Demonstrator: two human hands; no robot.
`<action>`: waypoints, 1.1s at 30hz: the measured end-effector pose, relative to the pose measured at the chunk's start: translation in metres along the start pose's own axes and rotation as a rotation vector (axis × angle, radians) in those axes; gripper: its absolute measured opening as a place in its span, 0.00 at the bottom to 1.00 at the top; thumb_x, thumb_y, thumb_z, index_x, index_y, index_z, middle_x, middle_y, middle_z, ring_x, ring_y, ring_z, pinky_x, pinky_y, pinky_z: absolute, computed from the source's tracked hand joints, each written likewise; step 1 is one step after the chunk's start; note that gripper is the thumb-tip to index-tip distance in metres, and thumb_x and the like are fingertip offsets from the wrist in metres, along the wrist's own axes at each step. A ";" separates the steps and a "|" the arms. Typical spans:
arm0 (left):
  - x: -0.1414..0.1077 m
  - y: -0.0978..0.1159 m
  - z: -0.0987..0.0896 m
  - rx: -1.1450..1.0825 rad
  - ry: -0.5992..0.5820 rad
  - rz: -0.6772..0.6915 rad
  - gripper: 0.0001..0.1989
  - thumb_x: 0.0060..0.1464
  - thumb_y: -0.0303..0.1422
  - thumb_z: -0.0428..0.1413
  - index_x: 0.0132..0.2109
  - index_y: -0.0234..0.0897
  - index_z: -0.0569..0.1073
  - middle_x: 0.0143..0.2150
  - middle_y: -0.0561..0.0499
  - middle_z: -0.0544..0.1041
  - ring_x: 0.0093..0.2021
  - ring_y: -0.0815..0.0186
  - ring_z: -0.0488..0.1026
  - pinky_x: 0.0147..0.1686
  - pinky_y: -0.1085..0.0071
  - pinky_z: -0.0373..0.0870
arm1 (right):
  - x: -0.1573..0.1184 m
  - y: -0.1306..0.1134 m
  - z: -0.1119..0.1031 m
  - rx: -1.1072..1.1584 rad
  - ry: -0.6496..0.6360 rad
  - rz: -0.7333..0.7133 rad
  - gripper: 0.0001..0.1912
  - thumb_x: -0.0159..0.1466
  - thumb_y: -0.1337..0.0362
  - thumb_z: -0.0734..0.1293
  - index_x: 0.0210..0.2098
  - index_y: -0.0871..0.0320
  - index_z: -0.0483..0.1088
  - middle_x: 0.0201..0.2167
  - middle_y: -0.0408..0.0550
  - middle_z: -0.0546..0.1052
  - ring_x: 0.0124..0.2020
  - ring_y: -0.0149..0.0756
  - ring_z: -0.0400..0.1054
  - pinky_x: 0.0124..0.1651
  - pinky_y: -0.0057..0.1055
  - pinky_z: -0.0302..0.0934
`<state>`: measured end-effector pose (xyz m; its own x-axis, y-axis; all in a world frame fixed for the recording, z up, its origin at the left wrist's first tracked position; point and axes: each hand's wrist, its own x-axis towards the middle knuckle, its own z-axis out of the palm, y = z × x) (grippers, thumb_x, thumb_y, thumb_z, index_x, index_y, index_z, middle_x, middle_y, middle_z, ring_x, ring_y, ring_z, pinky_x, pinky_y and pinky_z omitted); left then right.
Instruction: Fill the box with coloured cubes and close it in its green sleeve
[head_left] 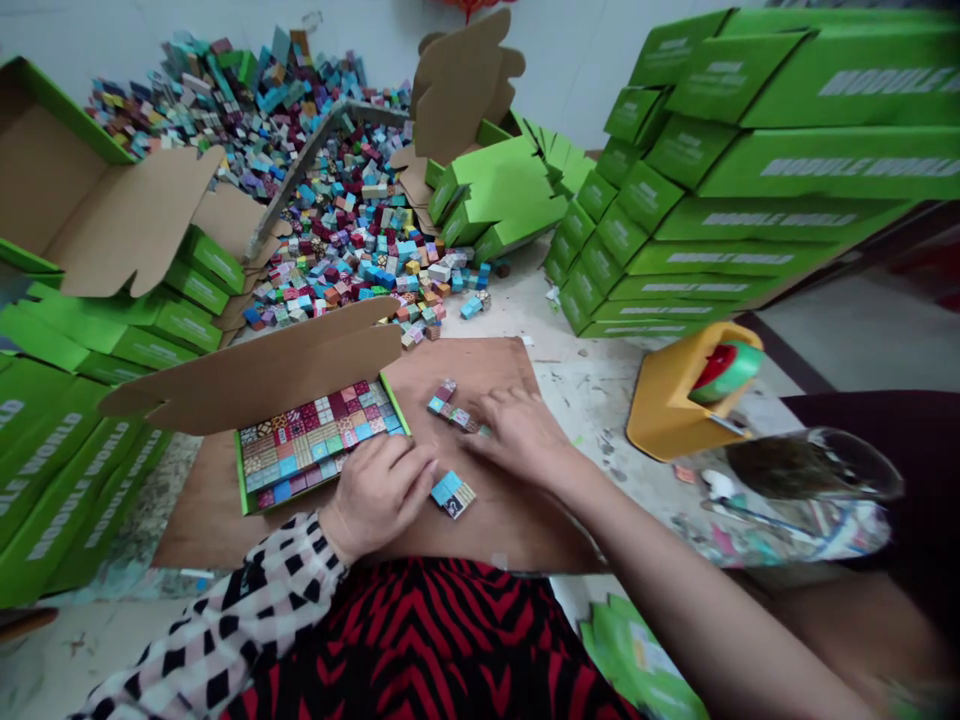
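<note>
A: Surface: flat brown cardboard sheet (495, 375), frame centre. Left hand (382, 492)?
B: Curled loosely, holding nothing, beside the green box of patterned cubes (319, 440).
A: Right hand (517, 432)?
B: Flat, fingers spread over loose coloured cubes (452, 410).

1. Bright, even, diffuse daylight; source direction not discernible.
2. Shadows soft and shallow, faint under the left hand (382, 492) and right hand (517, 432).
3. Centre sharp; pile of cubes (352, 230) crisp.
4. Strong wide-angle bending at edges: green boxes (750, 170) at 2 o'clock smeared.
5. Glass jar (795, 490) at 4 o'clock blurred, slight glare.
</note>
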<state>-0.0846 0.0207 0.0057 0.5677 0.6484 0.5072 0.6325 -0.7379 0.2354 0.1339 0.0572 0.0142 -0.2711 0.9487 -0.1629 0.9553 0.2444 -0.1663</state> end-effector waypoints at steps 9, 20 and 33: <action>0.063 -0.009 0.018 0.228 -0.475 0.019 0.12 0.60 0.26 0.46 0.42 0.34 0.74 0.35 0.43 0.75 0.41 0.55 0.65 0.40 0.56 0.57 | 0.021 0.005 0.015 0.080 0.111 -0.034 0.22 0.67 0.65 0.57 0.59 0.51 0.63 0.54 0.53 0.68 0.49 0.43 0.63 0.49 0.37 0.55; 0.062 -0.011 0.032 0.277 -0.539 0.051 0.13 0.61 0.27 0.46 0.46 0.31 0.73 0.37 0.42 0.75 0.41 0.55 0.67 0.45 0.54 0.57 | 0.033 0.029 0.013 -0.050 0.087 -0.026 0.16 0.68 0.58 0.58 0.46 0.58 0.73 0.43 0.56 0.73 0.45 0.46 0.62 0.46 0.38 0.54; 0.077 0.001 0.053 0.162 -0.654 0.040 0.11 0.62 0.34 0.48 0.47 0.41 0.74 0.47 0.43 0.70 0.48 0.54 0.66 0.39 0.61 0.67 | -0.041 0.017 0.042 0.152 0.225 0.042 0.18 0.65 0.55 0.63 0.49 0.56 0.72 0.41 0.54 0.69 0.45 0.46 0.63 0.47 0.40 0.59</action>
<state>-0.0129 0.0799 0.0012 0.7620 0.6389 -0.1055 0.6468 -0.7591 0.0736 0.1560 0.0143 -0.0224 -0.1819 0.9823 0.0447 0.9319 0.1867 -0.3110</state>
